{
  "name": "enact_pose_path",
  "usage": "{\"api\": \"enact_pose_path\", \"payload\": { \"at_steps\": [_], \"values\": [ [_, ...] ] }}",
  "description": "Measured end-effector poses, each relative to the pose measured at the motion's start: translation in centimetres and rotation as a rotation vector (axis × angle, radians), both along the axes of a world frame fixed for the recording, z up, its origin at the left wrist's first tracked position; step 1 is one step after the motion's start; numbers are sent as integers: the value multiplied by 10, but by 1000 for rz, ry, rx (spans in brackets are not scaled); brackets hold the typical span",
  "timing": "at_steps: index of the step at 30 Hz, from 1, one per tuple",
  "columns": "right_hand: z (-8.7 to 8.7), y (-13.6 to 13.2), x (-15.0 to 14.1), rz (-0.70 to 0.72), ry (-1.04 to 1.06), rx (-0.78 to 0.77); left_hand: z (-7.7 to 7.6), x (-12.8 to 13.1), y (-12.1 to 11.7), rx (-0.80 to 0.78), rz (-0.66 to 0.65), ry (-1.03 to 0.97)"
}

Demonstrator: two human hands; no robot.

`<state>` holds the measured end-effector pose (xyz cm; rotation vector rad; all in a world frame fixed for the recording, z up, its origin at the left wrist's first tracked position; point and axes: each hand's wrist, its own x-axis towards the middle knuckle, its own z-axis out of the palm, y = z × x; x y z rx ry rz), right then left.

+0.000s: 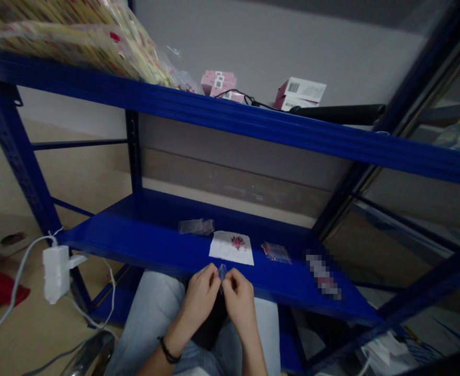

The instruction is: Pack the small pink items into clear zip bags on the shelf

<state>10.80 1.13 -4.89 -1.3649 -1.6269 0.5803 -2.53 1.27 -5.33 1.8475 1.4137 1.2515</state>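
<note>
My left hand (200,297) and my right hand (240,304) meet just in front of the blue steel shelf (144,235). Their fingertips pinch a small transparent plastic bag (222,271), which is partly hidden by my fingers. A sheet of white paper (230,247) lies on the shelf just beyond my hands, with a small heap of pink pieces (238,242) on it. To its right is a transparent bag of pink pieces (276,253). A crumpled stack of transparent bags (196,226) lies to its left. A black band circles my left wrist.
A pixelated item (323,275) lies at the shelf's right. Above, a blue shelf beam (214,112) carries a large plastic package, pink boxes and a black tube. A white power adapter (56,273) hangs at the left post. My jeans-clad legs (155,318) lie below.
</note>
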Motion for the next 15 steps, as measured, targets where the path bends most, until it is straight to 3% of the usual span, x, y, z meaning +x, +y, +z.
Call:
{"api": "enact_pose_path", "payload": {
  "at_steps": [7, 11, 15],
  "values": [
    [-4, 2, 4, 6, -46, -29, 13, -12, 3, -47, -4, 237],
    [17, -6, 4, 79, -112, 15, 26, -14, 0, -69, -29, 316],
    [48, -14, 13, 248, -415, 15, 34, -14, -4, -116, -136, 274]
  ]
}}
